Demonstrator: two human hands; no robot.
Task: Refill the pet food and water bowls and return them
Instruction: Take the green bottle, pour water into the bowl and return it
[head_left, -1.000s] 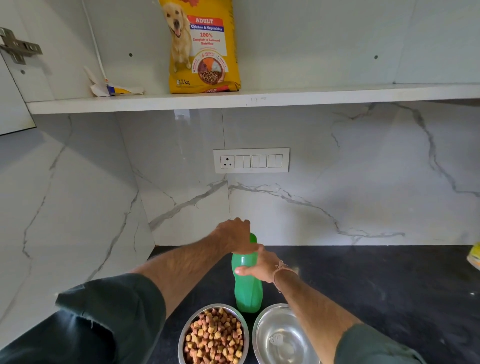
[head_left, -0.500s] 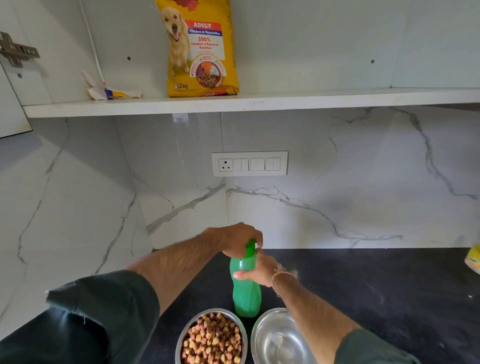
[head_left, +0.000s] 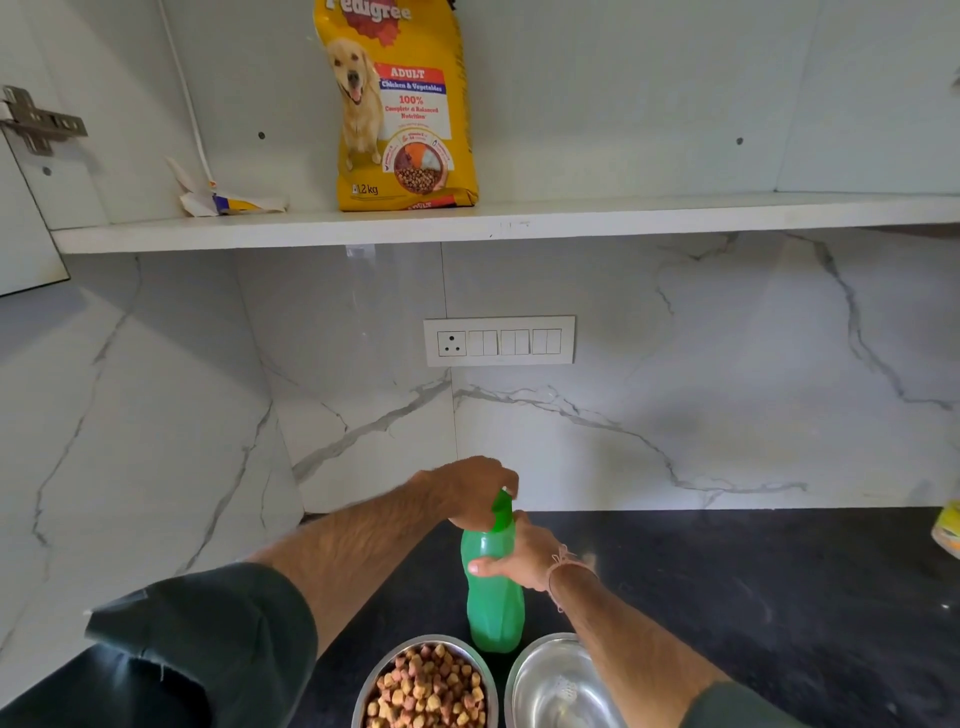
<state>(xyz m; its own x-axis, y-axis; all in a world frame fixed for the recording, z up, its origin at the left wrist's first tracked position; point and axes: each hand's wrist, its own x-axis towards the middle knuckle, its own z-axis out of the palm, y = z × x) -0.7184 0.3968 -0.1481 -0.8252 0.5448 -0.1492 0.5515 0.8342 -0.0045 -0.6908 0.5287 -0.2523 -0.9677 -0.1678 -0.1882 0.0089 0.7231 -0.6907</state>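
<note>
Both hands are seen on a green bottle (head_left: 493, 597) standing upright on the dark counter (head_left: 753, 597): its body is gripped by the right hand (head_left: 524, 558), its flip cap (head_left: 502, 510) pinched by the left hand (head_left: 470, 491). Just in front, a kibble-filled bowl (head_left: 426, 686) and an unfilled steel bowl (head_left: 558, 686) are set side by side.

— Where are the hands?

— Both arms reach forward, bare from the elbow down, dark green sleeves pushed up. The left hand (head_left: 475, 491) is out farthest, wrist bent, knuckles up, fingers curled down over the cap of the bottle (head_left: 492, 597).

— And the right?

— The right hand (head_left: 522, 558) sits lower and nearer, wrapped round the bottle's upper body from the right side, thumb lying across the front. A thin thread band circles that wrist.

— Do the hands touch?

— They look very close at the bottle's neck; whether they touch, I cannot tell
</note>
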